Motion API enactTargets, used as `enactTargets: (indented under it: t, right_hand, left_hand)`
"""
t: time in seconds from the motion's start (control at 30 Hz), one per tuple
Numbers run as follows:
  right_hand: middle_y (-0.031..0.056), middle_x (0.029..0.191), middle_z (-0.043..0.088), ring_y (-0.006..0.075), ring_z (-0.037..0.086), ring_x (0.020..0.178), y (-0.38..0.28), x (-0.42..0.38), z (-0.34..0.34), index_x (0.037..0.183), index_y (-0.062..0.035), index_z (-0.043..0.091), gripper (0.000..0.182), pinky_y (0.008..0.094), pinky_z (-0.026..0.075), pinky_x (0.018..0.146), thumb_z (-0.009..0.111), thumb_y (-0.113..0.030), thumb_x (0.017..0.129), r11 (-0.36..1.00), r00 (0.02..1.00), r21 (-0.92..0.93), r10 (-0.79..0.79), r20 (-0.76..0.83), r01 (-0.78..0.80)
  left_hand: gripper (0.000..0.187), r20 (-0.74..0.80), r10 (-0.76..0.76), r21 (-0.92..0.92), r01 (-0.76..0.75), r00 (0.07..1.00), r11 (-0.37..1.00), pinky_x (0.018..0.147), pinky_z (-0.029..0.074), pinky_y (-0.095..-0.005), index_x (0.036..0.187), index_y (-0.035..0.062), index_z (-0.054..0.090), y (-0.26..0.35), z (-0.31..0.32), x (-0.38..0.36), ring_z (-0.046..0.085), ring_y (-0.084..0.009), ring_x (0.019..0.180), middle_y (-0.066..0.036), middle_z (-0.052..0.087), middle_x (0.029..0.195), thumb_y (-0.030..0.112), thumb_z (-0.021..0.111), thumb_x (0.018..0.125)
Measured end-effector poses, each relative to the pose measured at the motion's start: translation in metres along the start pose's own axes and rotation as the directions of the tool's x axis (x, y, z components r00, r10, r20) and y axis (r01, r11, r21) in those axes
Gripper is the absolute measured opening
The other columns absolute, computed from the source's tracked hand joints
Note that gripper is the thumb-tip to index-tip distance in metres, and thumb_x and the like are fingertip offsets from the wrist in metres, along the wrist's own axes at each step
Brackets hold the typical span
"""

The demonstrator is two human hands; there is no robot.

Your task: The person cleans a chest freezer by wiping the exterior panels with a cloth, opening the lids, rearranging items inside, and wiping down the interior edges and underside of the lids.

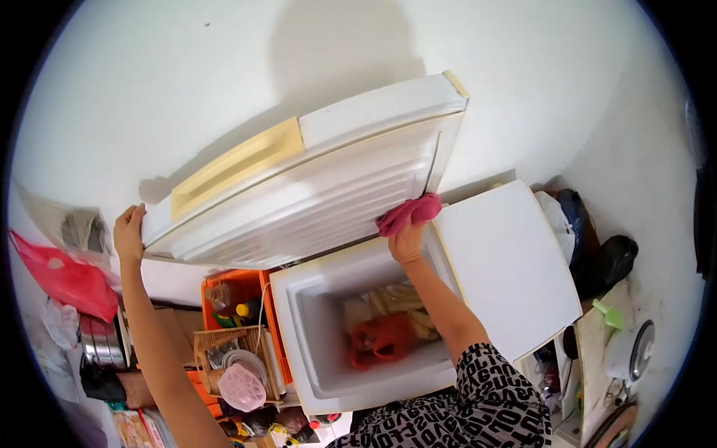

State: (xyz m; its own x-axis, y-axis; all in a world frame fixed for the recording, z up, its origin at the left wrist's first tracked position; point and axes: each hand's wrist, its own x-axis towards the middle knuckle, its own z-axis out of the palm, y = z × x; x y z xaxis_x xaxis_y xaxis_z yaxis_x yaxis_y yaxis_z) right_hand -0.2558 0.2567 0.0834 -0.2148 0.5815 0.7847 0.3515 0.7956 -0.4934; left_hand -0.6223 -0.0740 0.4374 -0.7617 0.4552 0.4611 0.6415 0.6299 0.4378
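A chest freezer (287, 328) stands in front of me with its white lid (299, 194) raised toward the wall. At the lid's left edge, my left hand (131, 233) is closed around the corner, near the cream handle (239, 166). My right hand (405, 243) grips a bunched pink cloth (409, 214), pressed against the lid's ribbed inner face at its lower right, by the hinge side. Down in the freezer lie a red plastic bag (385, 340) and several pale, long items (399, 300) whose kind I cannot make out.
A white flat top (508, 269) adjoins the freezer on the right, with dark bags (609, 265) beyond it. An orange crate (280, 328) with bottles and a pink basket (243, 387) stand at the left. A pot with a lid (629, 352) is at the far right.
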Motion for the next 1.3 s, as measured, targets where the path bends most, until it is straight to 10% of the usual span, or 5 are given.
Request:
enactTargets:
  t: [0.37,0.63,0.93,1.13,1.3]
  right_hand:
    - [0.0270,0.135,0.042,0.0490,0.035,0.129,-0.100,0.186,-0.094,0.139,-0.0035,0.045,0.058,0.0593,0.017,0.112,0.054,-0.029,0.088,0.937,0.861,0.046,-0.298,-0.413,0.347]
    - [0.0101,0.112,0.059,0.0284,0.054,0.107,-0.023,0.054,-0.031,0.127,-0.0044,0.052,0.045,0.0390,0.042,0.095,0.059,-0.018,0.085,0.932,0.941,0.360,0.082,-0.328,0.044]
    - [0.0190,0.114,0.057,0.0417,0.049,0.111,-0.150,0.225,-0.121,0.101,-0.0022,0.061,0.034,0.0556,0.032,0.103,0.063,-0.028,0.078,0.943,0.821,-0.220,-0.326,-0.469,0.249]
    - [0.0193,0.115,0.058,0.0373,0.054,0.110,-0.177,0.236,-0.125,0.104,-0.0054,0.063,0.047,0.0530,0.038,0.103,0.076,-0.025,0.063,0.808,0.812,-0.095,-0.584,-0.004,0.581]
    - [0.0140,0.119,0.060,0.0367,0.052,0.113,-0.151,0.246,-0.148,0.108,-0.0036,0.062,0.033,0.0525,0.033,0.106,0.056,-0.013,0.078,0.878,0.850,-0.212,-0.472,-0.236,0.429]
  left_hand:
    - [0.045,-0.018,-0.004,0.024,0.004,1.000,1.000,0.066,0.042,-0.0330,0.088,-0.0013,0.065,0.024,-0.002,-0.013,0.054,-0.0183,0.066,-0.011,0.061,0.071,0.042,0.053,0.090]
    - [0.045,-0.051,-0.015,0.112,0.020,0.999,0.993,0.069,0.044,-0.0366,0.089,0.0044,0.068,0.040,-0.001,-0.017,0.059,-0.0272,0.070,-0.014,0.064,0.075,0.046,0.050,0.089]
    - [0.044,-0.044,-0.020,0.102,0.025,0.999,0.994,0.069,0.044,-0.0396,0.084,0.0040,0.065,0.048,-0.004,-0.028,0.059,-0.0323,0.071,-0.015,0.062,0.073,0.045,0.049,0.089]
    - [0.039,-0.100,0.018,0.104,-0.008,0.995,0.995,0.074,0.047,-0.0436,0.089,0.0072,0.069,0.041,-0.002,-0.033,0.063,-0.0360,0.081,-0.016,0.068,0.085,0.041,0.048,0.088]
    - [0.038,-0.062,-0.006,0.072,0.010,0.998,0.997,0.077,0.049,-0.0419,0.090,0.0117,0.071,0.035,-0.003,-0.029,0.064,-0.0334,0.086,-0.012,0.070,0.088,0.042,0.048,0.087]
